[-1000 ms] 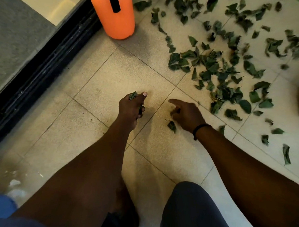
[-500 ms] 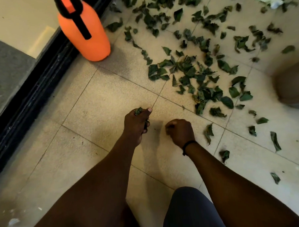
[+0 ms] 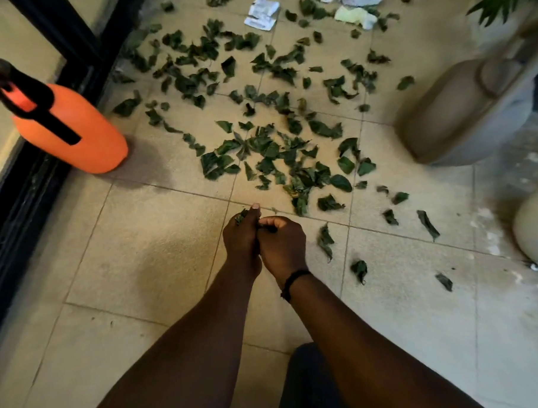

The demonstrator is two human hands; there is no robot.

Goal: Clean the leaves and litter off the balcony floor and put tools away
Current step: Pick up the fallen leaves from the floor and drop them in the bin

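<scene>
Several green leaves [image 3: 271, 148] lie scattered over the beige tiled floor [image 3: 140, 246], thickest in the middle and far part. My left hand [image 3: 240, 236] grips a small bunch of leaves, whose tips poke out above the fist. My right hand [image 3: 283, 245] is curled against it, its fingers pinching a leaf at the left hand's side. Single leaves [image 3: 325, 241] lie just right of my hands. Crumpled paper litter [image 3: 262, 13] lies at the far edge.
An orange spray bottle [image 3: 70, 132] with a black handle stands at the left by the black door track [image 3: 18, 208]. A large grey planter [image 3: 473, 108] stands at the right, another pale pot [image 3: 537, 226] nearer. My knee [image 3: 309, 384] is at the bottom.
My right hand picked a leaf off the floor and moved left until it touches the left hand. The view tilted up, showing more of the far floor.
</scene>
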